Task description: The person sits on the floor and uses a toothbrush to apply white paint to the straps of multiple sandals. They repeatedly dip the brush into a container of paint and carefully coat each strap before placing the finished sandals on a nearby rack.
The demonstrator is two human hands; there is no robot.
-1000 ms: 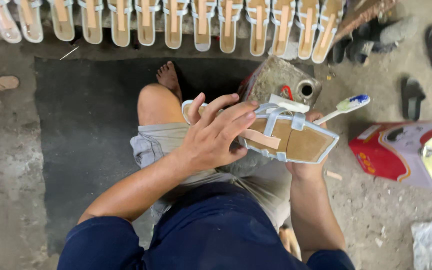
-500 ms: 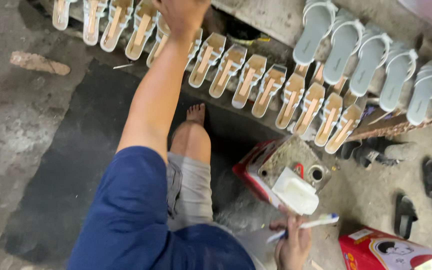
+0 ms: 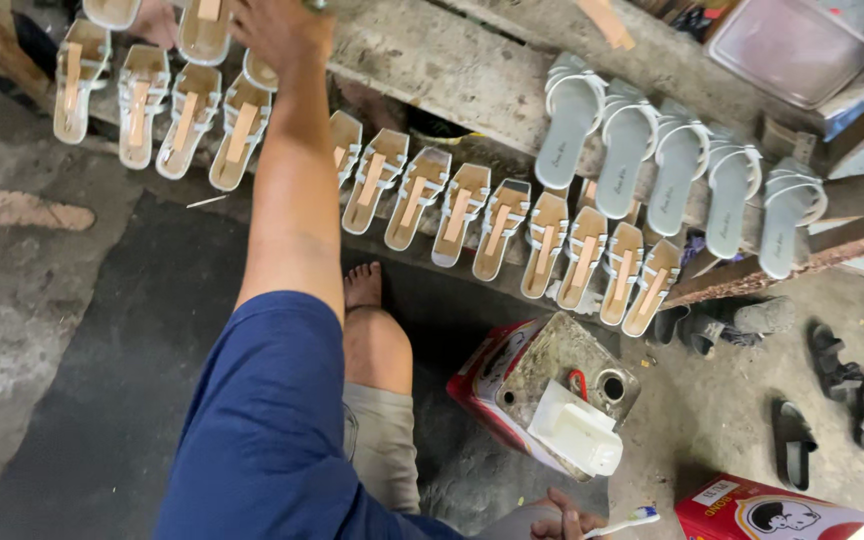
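Observation:
My left arm stretches up to the row of tan-soled sandals with white straps (image 3: 407, 195) that leans against a concrete ledge. My left hand (image 3: 274, 28) rests at the top edge of the view among the leftmost sandals, beside one sandal (image 3: 202, 28); its fingers are partly cut off, so its grip is unclear. My right hand (image 3: 560, 522) sits low by my lap, shut on a white and blue toothbrush (image 3: 624, 520). My bare foot (image 3: 362, 285) lies on the dark mat.
Several pale grey sandals (image 3: 667, 175) lean on the ledge to the right. A dirty metal tin with a white block on it (image 3: 564, 395) stands by my knee. A red box (image 3: 772, 515) and dark sandals (image 3: 847, 385) lie on the floor.
One second ago both hands held a sandal over my lap. My left hand has since reached up to the sandal row, and the view has swung up and right. My right hand keeps the toothbrush.

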